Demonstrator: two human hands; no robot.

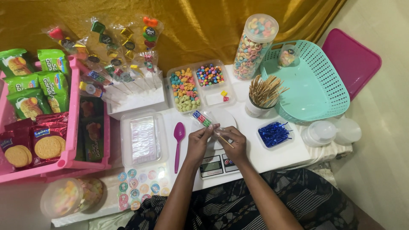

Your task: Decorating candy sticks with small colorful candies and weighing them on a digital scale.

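Candy-filled clear plastic sleeve (203,119), packed with small coloured beads of sweet, is lying pinched in my left hand (198,142), its filled end jutting up and away from my grip over the white round plate of the digital kitchen scale (218,164). My right hand (235,144) is closing its fingers on a thin wooden skewer (223,139) right against the sleeve's open end, so both grips are shut, each on its own piece, and nearly touching. I am judging that I am fitting stick to sleeve; the next move is calling for a steady left pinch while the stick is going straight in, without spilling beads. Just left of my left grip a purple plastic spoon (178,138) is lying on the desk (294,151); beyond my right grip a white cup of wooden skewers (263,96) is standing, with a small clear tub of blue foil ties (274,134) beside.
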